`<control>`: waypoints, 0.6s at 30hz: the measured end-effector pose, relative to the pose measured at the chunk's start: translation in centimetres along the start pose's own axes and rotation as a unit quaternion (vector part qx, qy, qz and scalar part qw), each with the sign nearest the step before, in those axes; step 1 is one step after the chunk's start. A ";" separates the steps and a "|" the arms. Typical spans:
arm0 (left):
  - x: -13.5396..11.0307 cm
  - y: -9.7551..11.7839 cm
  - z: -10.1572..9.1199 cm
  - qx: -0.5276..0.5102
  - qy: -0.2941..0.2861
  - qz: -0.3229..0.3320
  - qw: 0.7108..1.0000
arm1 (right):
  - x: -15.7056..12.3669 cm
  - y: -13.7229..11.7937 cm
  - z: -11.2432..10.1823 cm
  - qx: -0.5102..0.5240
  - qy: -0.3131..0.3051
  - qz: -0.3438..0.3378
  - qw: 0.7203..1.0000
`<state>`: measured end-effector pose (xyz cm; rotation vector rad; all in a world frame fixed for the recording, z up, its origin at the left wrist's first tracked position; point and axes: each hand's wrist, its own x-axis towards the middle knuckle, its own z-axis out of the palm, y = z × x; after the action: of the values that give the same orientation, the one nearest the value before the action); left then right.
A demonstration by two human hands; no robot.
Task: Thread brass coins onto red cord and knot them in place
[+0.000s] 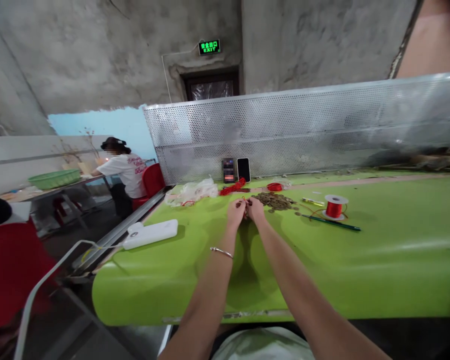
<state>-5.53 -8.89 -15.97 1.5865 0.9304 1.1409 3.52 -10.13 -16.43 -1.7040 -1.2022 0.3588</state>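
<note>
My left hand (pixel 236 211) and my right hand (pixel 254 208) meet above the green table, fingers pinched close together. Between them shows a bit of red cord (pixel 244 214); its finer detail is too small to make out, and the fingers cover part of it. Just beyond my right hand lies a pile of bronze-coloured coins (pixel 276 201). A bundle of red cord (pixel 233 187) rests behind my hands. To the right stands a white spool of red thread (pixel 334 208), with a dark green pen-like tool (pixel 335 223) in front and a small yellow tube (pixel 313 202) beside it.
Crumpled clear plastic bags (pixel 193 192) and a white device (pixel 151 234) with a cable lie on the left of the table (pixel 390 270). Two phones (pixel 243 170) lean against the perforated metal screen (pixel 303 135). A person (pixel 129 170) sits at another table, far left.
</note>
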 end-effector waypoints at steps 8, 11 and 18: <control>0.1 0.2 -0.2 0.001 0.057 0.033 0.998 | 0.0 0.1 0.1 -0.001 0.010 -0.008 1.000; -0.1 0.6 -0.2 -0.008 0.074 0.030 0.997 | 0.1 0.1 0.0 -0.005 0.009 -0.007 1.000; -0.5 1.0 -0.2 0.000 0.079 0.038 0.996 | -0.1 -0.1 -0.1 0.004 0.001 0.000 1.000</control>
<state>-5.83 -9.51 -15.12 1.5593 0.9795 1.3347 3.49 -10.23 -16.33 -1.6975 -1.1966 0.3616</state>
